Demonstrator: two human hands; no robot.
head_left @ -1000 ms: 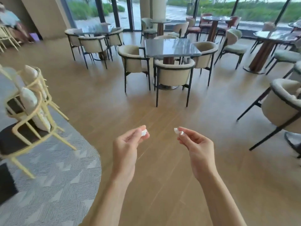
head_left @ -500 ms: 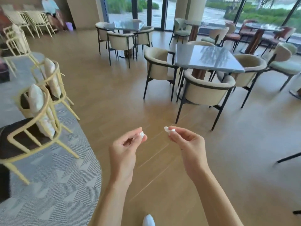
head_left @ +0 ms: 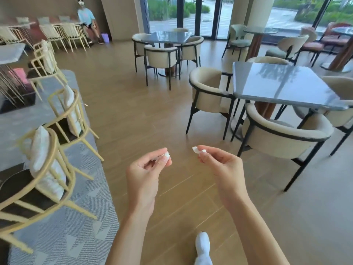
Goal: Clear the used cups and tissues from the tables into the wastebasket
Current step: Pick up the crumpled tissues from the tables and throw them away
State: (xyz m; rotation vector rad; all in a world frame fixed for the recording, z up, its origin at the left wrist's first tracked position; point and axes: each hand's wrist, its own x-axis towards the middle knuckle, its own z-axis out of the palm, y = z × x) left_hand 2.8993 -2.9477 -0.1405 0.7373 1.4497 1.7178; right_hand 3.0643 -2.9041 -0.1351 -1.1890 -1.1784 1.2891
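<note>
left hand: my left hand pinches a small white scrap of tissue between thumb and fingertips, held out in front of me at about waist height.
right hand: my right hand pinches a second tissue scrap the same way; the two hands are near each other but apart, not touching.
what changed: over the last second my view has swung left. the grey square table has slid to the right of the picture, the yellow-framed chairs and the grey rug have come closer, and my white shoe now shows below. my grip on both scraps is unchanged.
meaning for the task: i judge i am walking the scraps away from the tables, probably toward the wastebasket.
wastebasket: not in view that i can tell; a small purple thing stands by the far wall, too small to say.
cups: none visible on the table tops i can see.
writing: no brand, label or text readable anywhere.
</note>
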